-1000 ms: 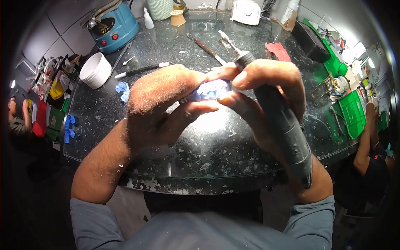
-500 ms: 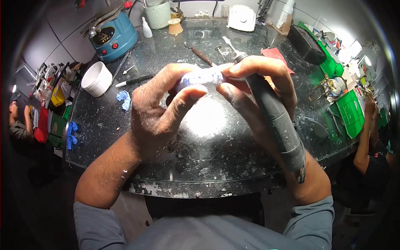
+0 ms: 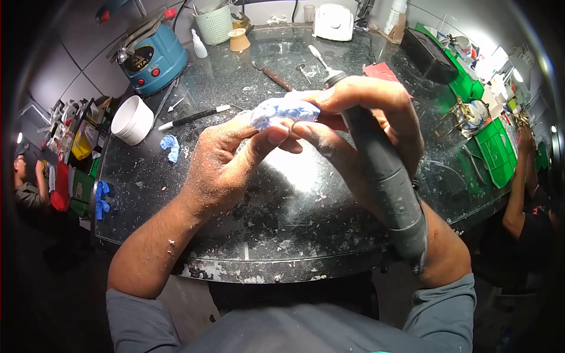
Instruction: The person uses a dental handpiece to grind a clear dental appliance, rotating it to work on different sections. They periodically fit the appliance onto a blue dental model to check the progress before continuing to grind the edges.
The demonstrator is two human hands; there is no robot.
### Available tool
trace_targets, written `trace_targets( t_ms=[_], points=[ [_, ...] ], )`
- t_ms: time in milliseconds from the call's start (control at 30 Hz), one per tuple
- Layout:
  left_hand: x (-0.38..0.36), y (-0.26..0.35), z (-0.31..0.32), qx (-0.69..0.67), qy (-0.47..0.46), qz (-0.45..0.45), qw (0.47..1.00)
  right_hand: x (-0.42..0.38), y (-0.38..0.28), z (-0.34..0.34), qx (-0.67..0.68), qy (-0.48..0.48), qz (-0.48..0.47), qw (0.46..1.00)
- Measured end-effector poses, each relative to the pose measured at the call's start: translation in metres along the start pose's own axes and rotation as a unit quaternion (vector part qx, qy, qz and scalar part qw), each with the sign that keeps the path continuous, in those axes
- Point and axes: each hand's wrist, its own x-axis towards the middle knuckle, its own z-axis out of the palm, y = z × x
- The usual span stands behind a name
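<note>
A small, curved, bluish-white moulded piece point(image 3: 285, 110) is held up above the table's middle. My left hand point(image 3: 223, 154) pinches its left end between thumb and fingers, and pale dust coats the skin. On the other side, the thumb and index finger of my right hand point(image 3: 395, 115) touch the piece's right end. The same hand also grips a black rotary handpiece point(image 3: 393, 176), its pale tip pointing up and away, clear of the piece. What the piece exactly is, I cannot make out.
Pale shavings litter the dark tabletop point(image 3: 282, 235). At left are a white tub point(image 3: 132, 122), blue scraps point(image 3: 170, 148), a black pen-like tool point(image 3: 194, 117) and a blue machine point(image 3: 154, 59). A brown-handled tool point(image 3: 275, 78) lies behind. Green trays point(image 3: 494, 154) stand right. Other people sit at both sides.
The bluish-white piece has been turned and shows more of its surface. My left fingers have shifted lower on it. The handpiece stays in my right hand, and the view has moved slightly.
</note>
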Motion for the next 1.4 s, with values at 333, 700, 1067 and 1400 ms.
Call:
trace_targets(
  t_ms=[333, 700, 1067, 1400],
  points=[
    [-0.002, -0.006, 0.000, -0.009, -0.005, -0.022, 1.000, 0.000, -0.013, 0.003, 0.078, 0.038, 0.224, 0.971],
    [0.002, -0.003, 0.002, 0.190, 0.131, 0.130, 0.964, -0.011, 0.005, 0.015, 0.323, 0.065, 0.376, 0.866],
    [0.001, 0.006, -0.002, 0.311, 0.118, 0.235, 0.913, -0.014, 0.005, 0.016, 0.350, 0.057, 0.359, 0.863],
    [0.005, -0.003, -0.004, 0.317, 0.105, 0.264, 0.905, -0.012, 0.008, 0.011, 0.344, 0.066, 0.358, 0.866]
  ],
)
